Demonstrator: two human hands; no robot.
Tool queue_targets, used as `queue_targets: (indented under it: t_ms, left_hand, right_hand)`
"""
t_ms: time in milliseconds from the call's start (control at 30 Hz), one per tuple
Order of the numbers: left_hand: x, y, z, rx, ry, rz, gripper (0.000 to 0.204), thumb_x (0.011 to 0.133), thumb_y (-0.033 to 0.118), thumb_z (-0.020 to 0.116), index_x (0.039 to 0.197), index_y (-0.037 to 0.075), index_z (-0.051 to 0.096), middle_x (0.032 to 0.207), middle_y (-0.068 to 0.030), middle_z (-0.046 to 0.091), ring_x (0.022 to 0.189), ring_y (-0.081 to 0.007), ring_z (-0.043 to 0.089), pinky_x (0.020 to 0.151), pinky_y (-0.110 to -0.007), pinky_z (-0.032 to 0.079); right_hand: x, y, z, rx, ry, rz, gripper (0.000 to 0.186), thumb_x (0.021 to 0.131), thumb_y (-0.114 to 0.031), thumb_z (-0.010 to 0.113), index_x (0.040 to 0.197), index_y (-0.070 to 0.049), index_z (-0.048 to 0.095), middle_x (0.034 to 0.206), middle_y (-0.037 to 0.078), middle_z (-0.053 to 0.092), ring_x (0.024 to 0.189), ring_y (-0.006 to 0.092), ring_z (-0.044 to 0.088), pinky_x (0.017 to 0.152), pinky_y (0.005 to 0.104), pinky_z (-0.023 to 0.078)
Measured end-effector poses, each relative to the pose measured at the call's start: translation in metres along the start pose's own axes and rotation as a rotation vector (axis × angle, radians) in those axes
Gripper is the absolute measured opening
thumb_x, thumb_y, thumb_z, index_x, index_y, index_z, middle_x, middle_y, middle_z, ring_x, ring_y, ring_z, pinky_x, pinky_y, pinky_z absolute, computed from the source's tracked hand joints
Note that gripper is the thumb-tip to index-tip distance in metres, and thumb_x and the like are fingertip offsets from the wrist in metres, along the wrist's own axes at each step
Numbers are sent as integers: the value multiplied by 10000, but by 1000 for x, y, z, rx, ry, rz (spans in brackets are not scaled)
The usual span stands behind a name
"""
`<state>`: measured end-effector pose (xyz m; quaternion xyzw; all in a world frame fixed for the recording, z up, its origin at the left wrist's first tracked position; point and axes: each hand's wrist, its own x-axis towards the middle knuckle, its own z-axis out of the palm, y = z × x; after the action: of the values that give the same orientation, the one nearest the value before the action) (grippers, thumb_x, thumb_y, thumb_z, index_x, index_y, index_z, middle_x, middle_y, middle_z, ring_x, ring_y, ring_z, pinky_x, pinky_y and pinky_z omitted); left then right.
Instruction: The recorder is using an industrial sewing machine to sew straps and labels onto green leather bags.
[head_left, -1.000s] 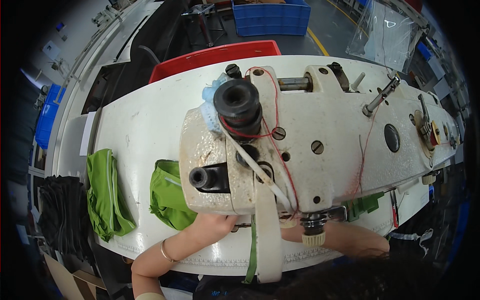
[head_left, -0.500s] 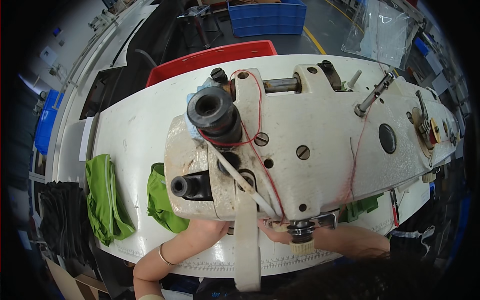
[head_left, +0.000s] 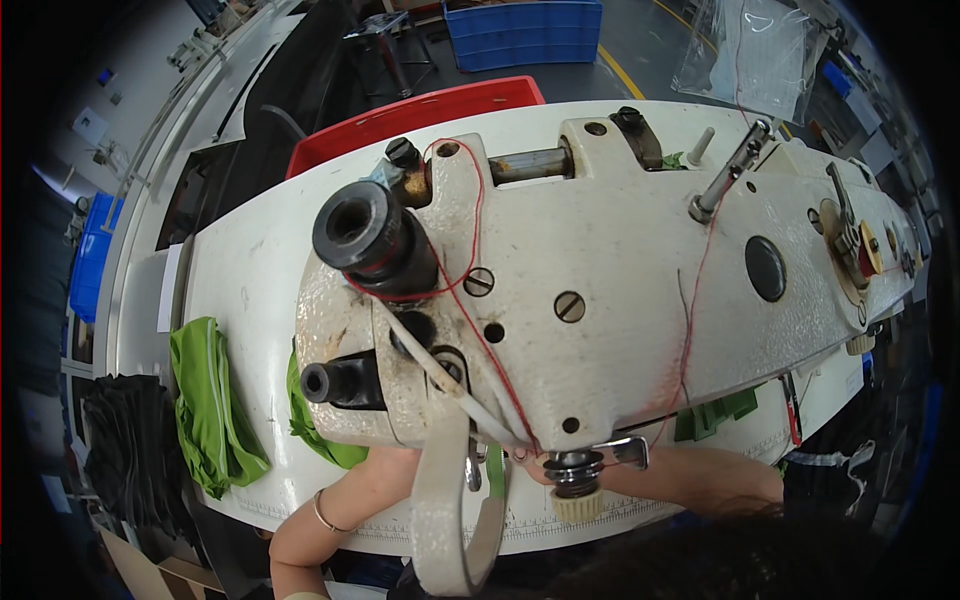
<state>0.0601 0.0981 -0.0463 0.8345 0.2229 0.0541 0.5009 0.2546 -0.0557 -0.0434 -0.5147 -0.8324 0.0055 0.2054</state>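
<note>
A white sewing machine head (head_left: 640, 250) fills the middle of the view and covers most of both hands. My left hand (head_left: 392, 470) reaches under its left end; only the wrist side shows, and its fingers are hidden. My right hand (head_left: 538, 466) sits behind the tension knob (head_left: 577, 505), its fingers mostly covered too. Green fabric (head_left: 320, 432) lies on the white table (head_left: 270, 270), partly under the machine and near my left hand. A narrow green strip (head_left: 495, 470) shows between the hands, beside a pale curved band (head_left: 438, 520). What either hand holds cannot be seen.
Another folded green fabric piece (head_left: 213, 410) lies at the table's left edge, next to a stack of black cloth (head_left: 130, 445). Red thread (head_left: 475, 220) runs over the machine. A red bin (head_left: 410, 120) stands behind the table, with a blue crate (head_left: 525, 35) farther back.
The machine head appears shifted slightly left in view. The pale band now bows outward into a loop, and a green strip has come into sight beside it. Both hands stay under the machine.
</note>
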Motion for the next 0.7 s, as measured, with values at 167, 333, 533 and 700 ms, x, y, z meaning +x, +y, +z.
queue_targets:
  t_ms: [167,333,533,700]
  left_hand:
    - [0,-1,-7,224,-64,163,385,691,92,663,1061,12,589,1039,-182,571,989,-365,540,881,-471,410]
    - [-1,7,-5,-56,-58,-98,399,697,105,663,1075,7,584,1073,-190,564,1017,-377,529,908,-486,392]
    - [5,-1,-7,186,-166,264,327,928,131,372,1194,-55,400,834,-195,581,685,-257,607,602,-337,512]
    - [2,4,-4,190,-104,195,350,806,115,514,1127,-23,496,951,-187,579,851,-316,577,750,-417,463]
  right_hand:
    - [-6,-6,33,-123,25,128,102,596,-134,585,520,-106,524,718,53,532,612,147,596,422,266,487]
    - [-5,-9,34,-212,94,153,105,612,-127,586,528,-95,532,752,70,557,597,154,611,420,270,497]
    - [-10,-2,43,-180,68,157,110,617,-127,586,527,-97,530,752,68,560,603,155,612,419,272,497]
    - [-12,-7,47,-160,60,161,115,620,-129,586,525,-102,526,743,62,558,613,154,609,419,274,496]
